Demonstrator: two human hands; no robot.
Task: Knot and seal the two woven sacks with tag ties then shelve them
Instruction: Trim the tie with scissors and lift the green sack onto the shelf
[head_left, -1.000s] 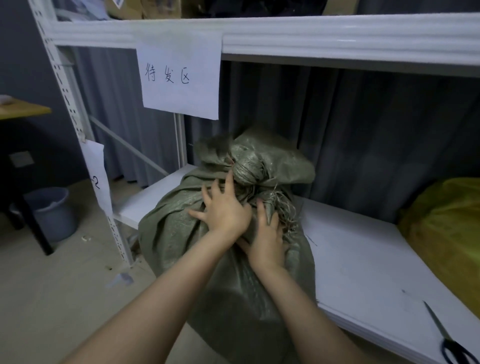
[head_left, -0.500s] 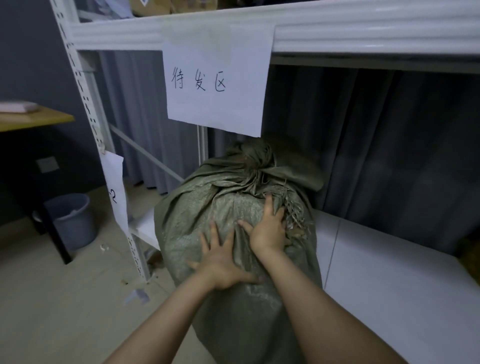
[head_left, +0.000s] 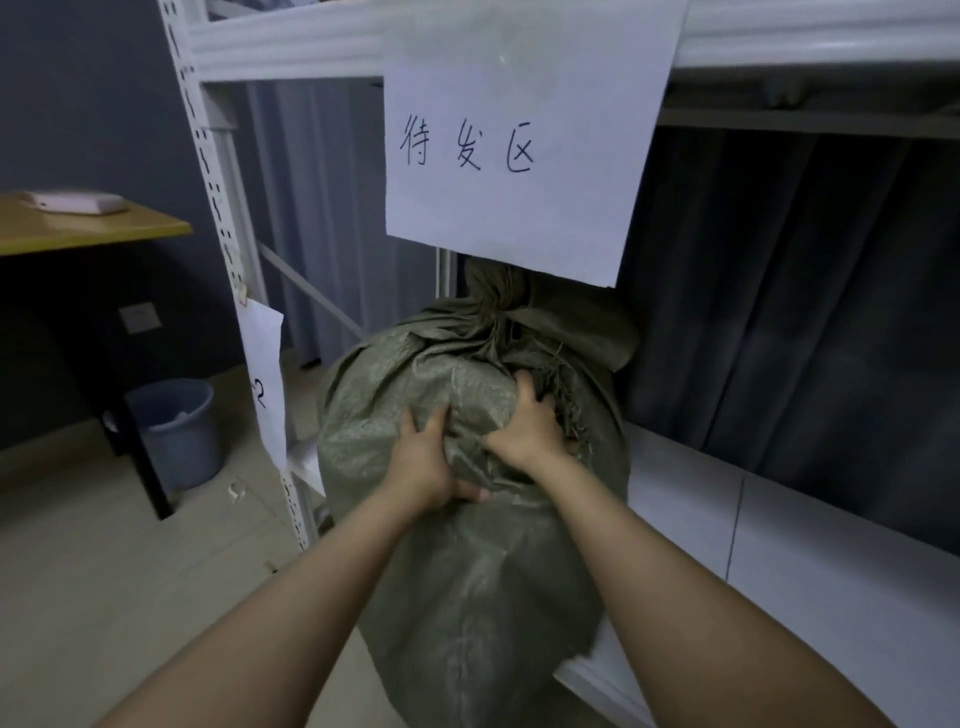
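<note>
Green woven sack (head_left: 467, 582) gripped by left hand (head_left: 423, 467); right hand (head_left: 527, 431) alongside.

Left hand (head_left: 422, 464), right hand (head_left: 529, 429) clenched.

sack (head_left: 467, 571): coarse woven green plastic, matt, frayed at knot. shelf (head_left: 831, 545): smooth white painted metal. sign (head_left: 519, 130): plain paper. table (head_left: 88, 234): wood top.

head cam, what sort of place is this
Probably a storeroom or dispatch area: a white metal rack with a handwritten paper sign, a knotted green woven sack on its shelf board, and a grey bucket on the floor.
</note>
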